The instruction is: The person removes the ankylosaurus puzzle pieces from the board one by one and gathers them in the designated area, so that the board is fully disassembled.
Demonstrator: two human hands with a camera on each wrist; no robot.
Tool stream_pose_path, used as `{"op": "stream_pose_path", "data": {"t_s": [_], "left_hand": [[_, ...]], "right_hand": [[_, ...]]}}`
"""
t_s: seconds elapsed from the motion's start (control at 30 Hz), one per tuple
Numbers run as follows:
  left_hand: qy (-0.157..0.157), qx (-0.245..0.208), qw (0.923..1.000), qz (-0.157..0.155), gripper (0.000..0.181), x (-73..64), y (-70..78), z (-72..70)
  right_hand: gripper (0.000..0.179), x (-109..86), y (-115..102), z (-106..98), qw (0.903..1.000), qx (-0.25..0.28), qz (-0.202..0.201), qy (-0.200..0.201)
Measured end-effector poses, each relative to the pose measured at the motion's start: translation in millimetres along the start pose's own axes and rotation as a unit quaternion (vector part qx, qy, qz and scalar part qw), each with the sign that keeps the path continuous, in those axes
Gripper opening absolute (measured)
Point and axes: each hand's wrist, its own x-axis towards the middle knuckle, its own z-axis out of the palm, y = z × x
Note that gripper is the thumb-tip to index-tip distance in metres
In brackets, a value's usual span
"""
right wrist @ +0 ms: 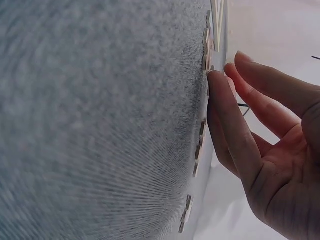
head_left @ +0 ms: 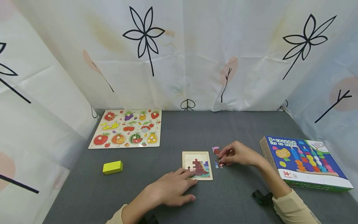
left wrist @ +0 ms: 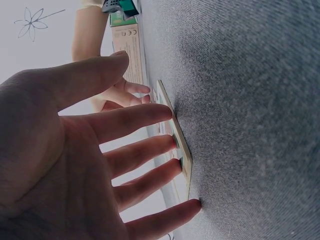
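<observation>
A small wooden jigsaw tray (head_left: 188, 158) lies on the grey table, with joined pieces showing a reddish-brown figure (head_left: 199, 168) in its lower right part. My left hand (head_left: 172, 188) rests on the tray's lower left edge, fingers spread and mostly straight; in the left wrist view, several fingertips touch the tray (left wrist: 186, 155). To the tray's right lie loose jigsaw pieces (head_left: 215, 150). My right hand (head_left: 237, 154) is over them with fingers slightly bent. The right wrist view shows its fingertips at the pieces (right wrist: 199, 147), with the thumb apart and no piece visibly pinched.
A fruit peg puzzle board (head_left: 139, 124) lies at the back left. Nearer on the left sits a yellow-green block (head_left: 112, 167). A blue toy box (head_left: 307, 161) stands on the right, beside my right forearm. Patterned white curtains (head_left: 201, 56) border the table.
</observation>
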Motion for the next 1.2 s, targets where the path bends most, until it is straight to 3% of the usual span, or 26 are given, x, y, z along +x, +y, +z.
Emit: {"op": "stream_pose_path", "data": {"t_s": [0.33,0.53,0.83,1.2], "left_hand": [[0.017,0.002,0.9998,0.006,0.052,0.0,-0.5,1.8],[0.033,0.008,0.9994,0.009,0.050,0.9,-0.3,3.3],[0.042,0.021,0.9989,0.010,0.050,5.6,1.1,6.5],[0.053,0.034,0.9973,0.035,0.059,6.2,1.9,8.0]], "right_hand": [[0.019,3.1,-3,3,0.9996,-0.003,-0.028,0.005],[0.024,8.6,-8,10,0.9990,0.026,-0.036,0.001],[0.024,26.6,-16,26,0.9977,0.033,-0.056,-0.021],[0.019,50.0,-26,42,0.9970,-0.009,-0.069,-0.034]]}}
